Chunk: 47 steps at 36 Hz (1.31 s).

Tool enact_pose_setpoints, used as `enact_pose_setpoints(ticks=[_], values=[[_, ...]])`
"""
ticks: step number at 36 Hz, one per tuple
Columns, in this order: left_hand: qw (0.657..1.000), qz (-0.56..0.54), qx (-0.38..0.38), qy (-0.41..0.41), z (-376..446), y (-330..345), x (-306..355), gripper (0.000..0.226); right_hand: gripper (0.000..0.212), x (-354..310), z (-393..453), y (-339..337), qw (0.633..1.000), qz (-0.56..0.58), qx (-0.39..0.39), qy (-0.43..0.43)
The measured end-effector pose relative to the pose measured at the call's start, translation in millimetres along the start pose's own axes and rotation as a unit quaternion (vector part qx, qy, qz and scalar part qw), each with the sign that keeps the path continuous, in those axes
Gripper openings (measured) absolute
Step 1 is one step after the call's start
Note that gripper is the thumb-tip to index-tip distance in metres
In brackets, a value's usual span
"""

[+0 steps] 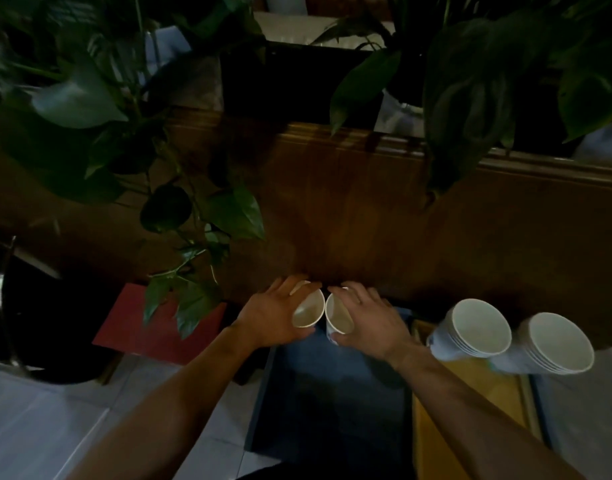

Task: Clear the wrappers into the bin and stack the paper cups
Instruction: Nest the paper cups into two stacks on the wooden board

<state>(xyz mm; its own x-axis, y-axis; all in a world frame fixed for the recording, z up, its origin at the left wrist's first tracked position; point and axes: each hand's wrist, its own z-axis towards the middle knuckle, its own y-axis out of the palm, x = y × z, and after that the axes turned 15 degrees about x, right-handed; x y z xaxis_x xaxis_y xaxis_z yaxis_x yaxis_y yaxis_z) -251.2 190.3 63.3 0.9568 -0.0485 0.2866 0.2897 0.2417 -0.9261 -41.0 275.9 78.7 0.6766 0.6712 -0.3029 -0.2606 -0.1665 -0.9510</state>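
No readable writing anywhere as far as I can make out: the cup in the right hand has some small blue and red print near its base, but it's too dim and blurry to read. Just below the middle of the frame, the left hand (275, 315) is curled around a paper cup (308, 311), fingers over the far side and thumb underneath, with the cup tipped so its mouth faces the camera. The right hand (370, 320) grips a second paper cup (338, 315) the same way, fingers draped over the top and thumb at the base. The two rims sit side by side, touching or nearly so, hard to say which. Both cups are over the far end of a dark blue bin (332, 393). Over at the lower right, two stacks of cups (477, 330) (559, 342) stand next to each other, mouths open toward the camera, beside a yellow bin (467, 410). Leafy plants (200, 216) hang in from the upper left and upper right, in front of a brown wooden panel (366, 202).
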Motion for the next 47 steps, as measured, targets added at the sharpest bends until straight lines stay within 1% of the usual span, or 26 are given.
enact_pose_setpoints(ticks=[7,15,19,23,28,33,38,42,44,47], values=[[0.999,-0.021,0.008,-0.044,-8.0,5.7,5.1,0.082,0.085,1.4,-5.5,-0.6,1.0,0.015,0.006,0.008],[0.986,-0.102,0.025,-0.128,-24.3,7.8,26.1,0.079,0.078,11.8,-28.7,-13.8,1.0,0.015,0.012,0.014],[0.979,-0.128,0.034,-0.154,-31.2,8.3,44.8,0.078,0.078,21.1,-45.9,-23.3,0.999,0.032,-0.006,0.029],[0.977,-0.148,0.032,-0.148,-39.4,8.4,66.1,0.073,0.078,34.1,-67.7,-34.6,0.998,0.04,-0.035,0.043],[0.977,-0.15,-0.005,-0.15,-47.2,10.2,94.1,0.073,0.076,49.1,-100.9,-46.3,0.999,0.017,-0.011,0.036],[0.978,-0.157,-0.033,-0.133,-47.9,11.8,122.3,0.07,0.074,69.8,-133.5,-54.0,0.995,0.056,-0.019,0.079],[0.975,-0.179,-0.063,-0.117,-42.1,12.2,147.3,0.066,0.074,92.7,-160.9,-65.0,0.993,0.058,-0.022,0.096],[0.976,-0.185,-0.079,-0.081,-32.5,7.1,170.4,0.056,0.073,108.5,-181.4,-80.9,0.991,0.065,-0.022,0.113],[0.977,-0.185,-0.081,-0.066,-26.7,3.5,181.4,0.055,0.074,115.8,-191.3,-89.3,0.991,0.061,-0.011,0.116],[0.98,-0.185,-0.063,-0.04,-16.1,-3.3,197.4,0.056,0.076,125.9,-203.9,-103.5,0.992,0.05,0.01,0.119]])
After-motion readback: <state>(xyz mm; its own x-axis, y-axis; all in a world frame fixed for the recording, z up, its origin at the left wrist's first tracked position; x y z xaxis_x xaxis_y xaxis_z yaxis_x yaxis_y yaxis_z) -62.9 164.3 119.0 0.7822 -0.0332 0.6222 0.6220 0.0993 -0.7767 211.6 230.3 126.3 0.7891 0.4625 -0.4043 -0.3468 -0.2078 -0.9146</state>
